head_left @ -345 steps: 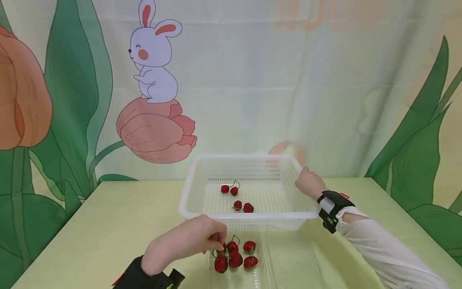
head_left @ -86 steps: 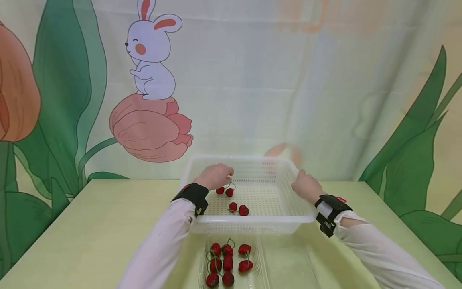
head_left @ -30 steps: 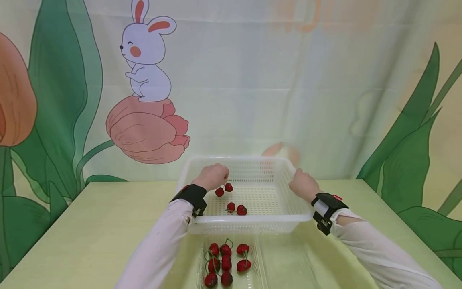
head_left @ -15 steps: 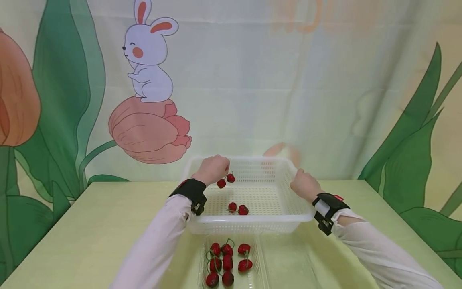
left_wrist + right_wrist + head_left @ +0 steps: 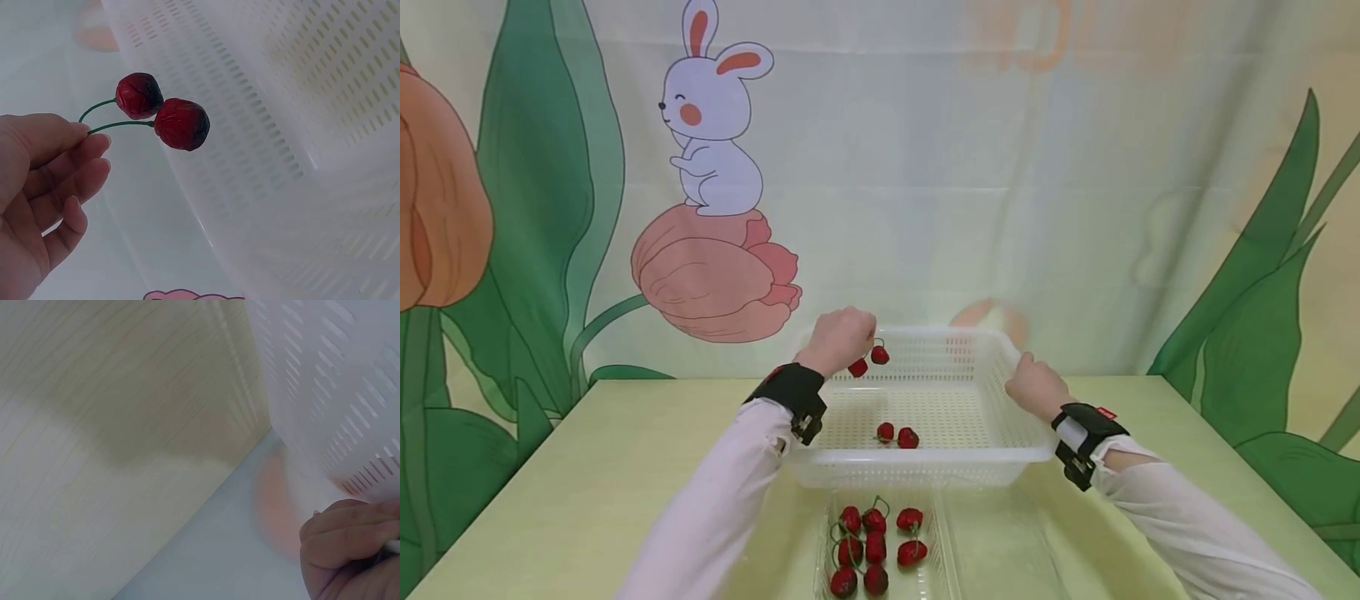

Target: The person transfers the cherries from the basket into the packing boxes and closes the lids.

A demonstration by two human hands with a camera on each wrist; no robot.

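Note:
My left hand (image 5: 841,340) pinches the green stems of a joined pair of red cherries (image 5: 181,124) between thumb and forefinger. The pair hangs above the left part of a white slotted plastic basket (image 5: 925,456); in the left wrist view the stems run from the fingertips to the dark-tinged fruit. On the basket's right side, my right hand (image 5: 1037,386) grips the rim, fingers curled over it, also seen from below in the right wrist view. Another two cherries (image 5: 907,437) lie on the basket floor near its front wall.
In front of the basket stands a clear plastic box (image 5: 952,550), its left half holding several cherries (image 5: 876,547) in rows. A clear, flat half (image 5: 1007,542) adjoins it on the right. Behind the pale yellow table (image 5: 647,467) hangs a printed curtain (image 5: 880,167).
Since a second ago, my left hand has lifted the cherry pair off the basket floor, up toward the back rim. Over the longer span, more cherries appear in the clear box. The right hand stays put.

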